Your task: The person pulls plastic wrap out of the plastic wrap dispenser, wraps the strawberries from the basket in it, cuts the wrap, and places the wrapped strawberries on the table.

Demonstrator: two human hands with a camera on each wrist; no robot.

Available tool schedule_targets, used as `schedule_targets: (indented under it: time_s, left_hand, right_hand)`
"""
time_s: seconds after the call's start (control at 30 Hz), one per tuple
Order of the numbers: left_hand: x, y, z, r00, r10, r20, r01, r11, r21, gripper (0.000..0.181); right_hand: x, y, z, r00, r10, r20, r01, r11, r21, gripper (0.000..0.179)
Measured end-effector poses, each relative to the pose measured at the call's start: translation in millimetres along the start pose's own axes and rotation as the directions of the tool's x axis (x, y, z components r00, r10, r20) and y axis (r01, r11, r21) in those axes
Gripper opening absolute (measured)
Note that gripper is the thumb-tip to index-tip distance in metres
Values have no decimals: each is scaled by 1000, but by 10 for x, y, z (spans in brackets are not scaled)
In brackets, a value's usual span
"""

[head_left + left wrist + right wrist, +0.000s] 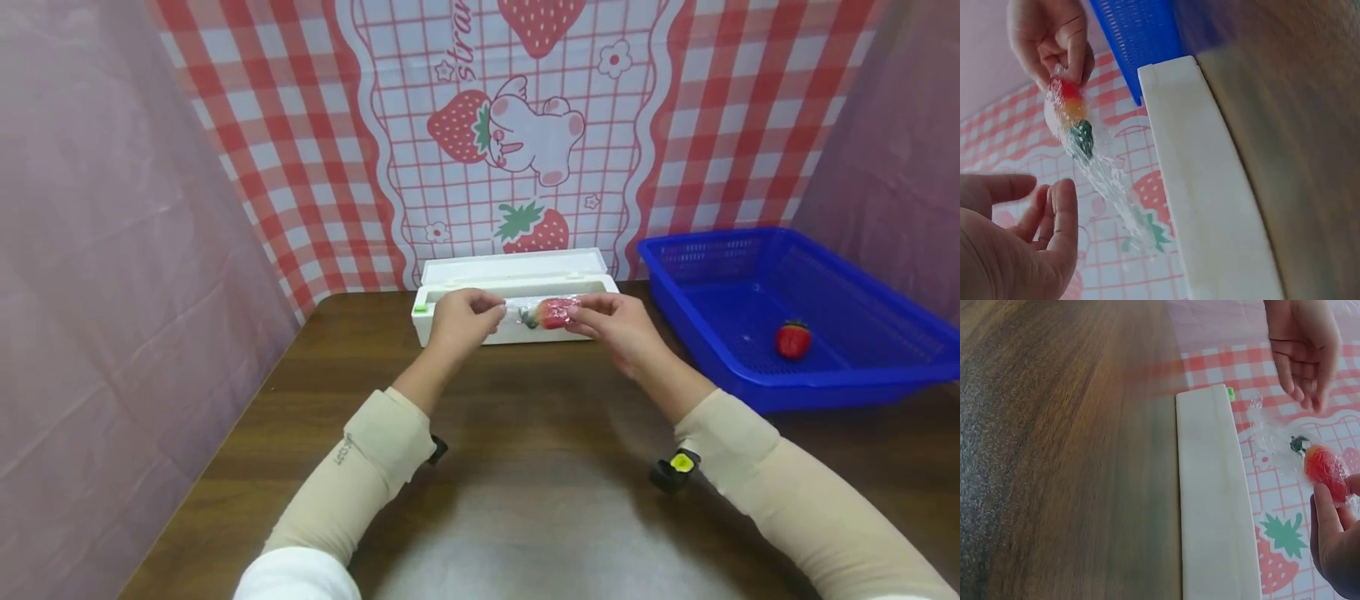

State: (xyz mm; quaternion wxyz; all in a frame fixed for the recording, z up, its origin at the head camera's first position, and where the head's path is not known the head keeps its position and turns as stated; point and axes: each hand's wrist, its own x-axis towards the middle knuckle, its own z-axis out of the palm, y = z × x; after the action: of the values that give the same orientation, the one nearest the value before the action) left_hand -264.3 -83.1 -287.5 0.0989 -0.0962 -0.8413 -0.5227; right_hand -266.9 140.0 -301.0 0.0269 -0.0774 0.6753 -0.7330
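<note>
My right hand (630,333) pinches a strawberry (555,313) wrapped in clear plastic film, held up in front of a long white box (521,336). The fruit's red tip sits at those fingers, and its green leaves point left. From the leafy end a loose, crumpled tail of film (1113,187) trails off in the left wrist view. Beside that tail is my left hand (1016,250), thumb and fingers parted with nothing between them. The white box has its lid (517,265) raised and a small green tab (421,308) at its left end.
A blue plastic basket (885,379) stands on the right of the wooden table (525,483), with one unwrapped strawberry (792,340) inside. Behind the box hangs a red-and-white checked cloth (285,108), and pink curtains (97,250) close off both sides.
</note>
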Motion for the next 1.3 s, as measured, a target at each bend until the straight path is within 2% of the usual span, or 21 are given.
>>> schedule_targets:
  time_s: [0.03, 0.1, 0.17, 0.27, 0.43, 0.6, 0.67, 0.77, 0.83, 0.87, 0.9, 1.07, 1.17, 1.23, 1.3]
  left_hand:
    - [13, -14, -11, 997, -76, 9, 77, 992, -98, 19]
    - [34, -38, -21, 981, -187, 44, 192, 949, -251, 20]
    - [55, -67, -11, 969, -234, 79, 247, 911, -330, 24]
    - [68, -91, 13, 958, -260, 122, 287, 891, -353, 26]
    - [79, -91, 50, 942, -266, 203, 327, 862, -387, 32]
    - [71, -59, 42, 936, -257, 242, 338, 849, -405, 41]
    - [64, -40, 38, 929, -257, 267, 358, 808, -469, 45]
    - [54, -6, 53, 914, -246, 324, 398, 704, -588, 50]
    - [41, 22, 72, 908, -238, 345, 413, 653, -635, 50]
    - [37, 34, 86, 908, -233, 349, 412, 646, -643, 49]
    - [35, 42, 100, 909, -228, 349, 409, 648, -642, 47]
    - [34, 55, 166, 924, -235, 302, 377, 702, -605, 32]
    - [38, 44, 188, 928, -244, 283, 369, 719, -589, 29]
    - [34, 35, 186, 930, -245, 275, 365, 717, -594, 29]
    - [29, 30, 173, 931, -242, 274, 363, 709, -605, 26]
  right_hand:
    - [-5, -1, -12, 1000, 4, -12, -5, 1000, -8, 29]
    - [-18, -10, -22, 1000, 11, -24, -11, 1000, -23, 30]
    - [-28, -19, -28, 1000, 10, -26, -11, 1000, -25, 31]
    - [-41, -27, -20, 1000, -8, -17, 8, 1000, 5, 26]
    - [-61, -41, 14, 999, -45, 24, 41, 991, 127, 6]
    - [-69, -62, 40, 998, -29, 58, 16, 978, 208, 19]
    - [-71, -60, 47, 998, -16, 68, -1, 970, 242, 22]
    - [-78, -36, 64, 995, -7, 97, -22, 954, 299, 25]
    - [-80, -9, 81, 992, -8, 125, -36, 938, 345, 26]
    - [-81, 5, 91, 990, -9, 138, -42, 932, 361, 27]
    - [-83, 18, 101, 989, -8, 149, -49, 925, 377, 27]
    - [-83, 64, 135, 985, -9, 174, -63, 913, 402, 28]
    - [-76, 83, 140, 985, -12, 172, -50, 936, 349, 25]
    - [-73, 90, 132, 985, 14, 175, -63, 957, 282, 15]
    - [-70, 101, 118, 977, 50, 210, -98, 969, 225, 15]
